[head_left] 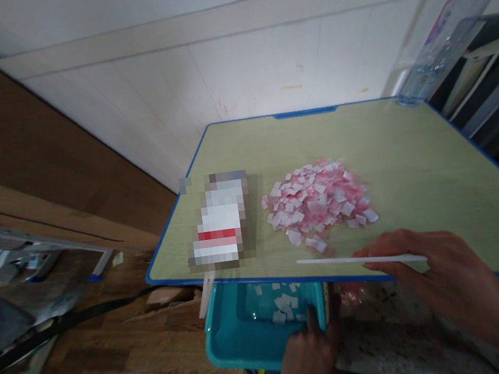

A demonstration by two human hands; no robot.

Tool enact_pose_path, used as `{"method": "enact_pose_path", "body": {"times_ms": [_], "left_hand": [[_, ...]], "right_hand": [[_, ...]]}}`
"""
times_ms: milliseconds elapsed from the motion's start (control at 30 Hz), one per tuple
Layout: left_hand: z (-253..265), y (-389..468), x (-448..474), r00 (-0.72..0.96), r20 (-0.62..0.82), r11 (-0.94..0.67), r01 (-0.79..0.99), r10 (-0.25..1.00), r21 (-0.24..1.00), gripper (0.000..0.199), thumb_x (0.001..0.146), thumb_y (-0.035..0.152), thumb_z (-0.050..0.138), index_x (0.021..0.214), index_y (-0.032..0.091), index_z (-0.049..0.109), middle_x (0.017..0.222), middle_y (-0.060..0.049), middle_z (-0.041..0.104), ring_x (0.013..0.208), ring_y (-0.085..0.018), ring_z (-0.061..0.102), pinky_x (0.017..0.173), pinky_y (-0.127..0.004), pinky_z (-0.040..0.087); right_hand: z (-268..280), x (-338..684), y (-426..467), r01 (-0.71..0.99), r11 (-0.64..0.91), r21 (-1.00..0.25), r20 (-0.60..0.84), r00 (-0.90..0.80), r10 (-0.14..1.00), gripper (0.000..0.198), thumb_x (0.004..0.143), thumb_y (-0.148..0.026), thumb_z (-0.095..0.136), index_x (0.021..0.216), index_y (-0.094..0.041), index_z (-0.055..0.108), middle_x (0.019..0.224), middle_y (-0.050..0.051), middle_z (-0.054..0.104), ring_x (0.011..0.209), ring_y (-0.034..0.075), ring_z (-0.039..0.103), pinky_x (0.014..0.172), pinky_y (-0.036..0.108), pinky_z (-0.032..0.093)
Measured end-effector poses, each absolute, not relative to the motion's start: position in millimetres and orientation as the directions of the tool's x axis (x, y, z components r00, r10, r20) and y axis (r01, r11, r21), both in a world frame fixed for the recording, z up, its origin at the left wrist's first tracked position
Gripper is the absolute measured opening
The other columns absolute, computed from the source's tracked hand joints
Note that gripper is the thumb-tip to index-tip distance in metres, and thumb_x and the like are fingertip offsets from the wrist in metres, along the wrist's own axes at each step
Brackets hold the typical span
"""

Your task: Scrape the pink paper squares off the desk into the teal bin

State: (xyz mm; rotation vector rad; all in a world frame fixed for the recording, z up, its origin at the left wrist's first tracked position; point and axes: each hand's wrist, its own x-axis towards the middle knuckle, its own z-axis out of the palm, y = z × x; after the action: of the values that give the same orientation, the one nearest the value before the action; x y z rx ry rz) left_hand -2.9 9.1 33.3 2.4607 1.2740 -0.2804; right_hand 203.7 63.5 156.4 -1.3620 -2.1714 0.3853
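Note:
My right hand (430, 267) is closed in a pinch on a thin white stick (333, 260), which points left just above the front edge of the table. A loose heap of small pink and white paper-like squares (319, 196) lies beyond it on the table. My left hand (306, 357) grips the near right rim of a teal plastic basin (247, 347), one finger reaching over the wall. Inside the basin, below the table edge, are several small white squares (286, 305).
A pixelated white item with a red band (219, 215) is on the left of the pale, blue-edged table (411, 159). A clear plastic bottle (433, 61) stands at the back right corner, by the white wall (261, 69). A dark strap (86, 313) crosses the wooden floor (129, 356).

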Motion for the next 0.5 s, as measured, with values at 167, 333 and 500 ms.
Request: {"method": "enact_pose_path", "body": {"times_ms": [167,333,500], "left_hand": [[34,10,-3,0.574,-0.34,-0.531,0.818,0.745,0.219,0.075,0.075,0.015,0.05,0.141,0.025,0.015,0.118,-0.022,0.055,0.068,-0.024,0.065,0.054,-0.035,0.053],[36,12,-2,0.575,-0.369,-0.522,0.818,0.73,0.242,0.081,0.073,0.014,0.053,0.141,0.024,0.011,0.121,-0.025,0.052,0.07,-0.026,0.065,0.057,-0.038,0.053],[40,13,-2,0.578,-0.408,-0.531,0.815,0.707,0.235,0.07,0.077,0.019,0.049,0.14,0.024,0.018,0.12,-0.026,0.053,0.072,-0.027,0.066,0.057,-0.039,0.053]], "right_hand": [[156,216,56,0.768,0.505,-0.393,0.38,-0.365,0.85,0.015,0.087,-0.025,0.049,0.098,-0.027,0.06,0.084,-0.002,0.071,0.071,0.013,0.068,0.06,0.02,0.053],[163,208,51,0.789,0.425,-0.444,0.436,-0.224,0.871,0.014,0.087,-0.025,0.05,0.092,-0.03,0.062,0.08,-0.005,0.072,0.067,0.013,0.068,0.059,0.021,0.053],[163,212,47,0.803,0.368,-0.468,0.438,-0.151,0.886,0.01,0.084,-0.03,0.056,0.09,-0.031,0.063,0.078,-0.007,0.071,0.062,0.011,0.066,0.054,0.019,0.051]]}}
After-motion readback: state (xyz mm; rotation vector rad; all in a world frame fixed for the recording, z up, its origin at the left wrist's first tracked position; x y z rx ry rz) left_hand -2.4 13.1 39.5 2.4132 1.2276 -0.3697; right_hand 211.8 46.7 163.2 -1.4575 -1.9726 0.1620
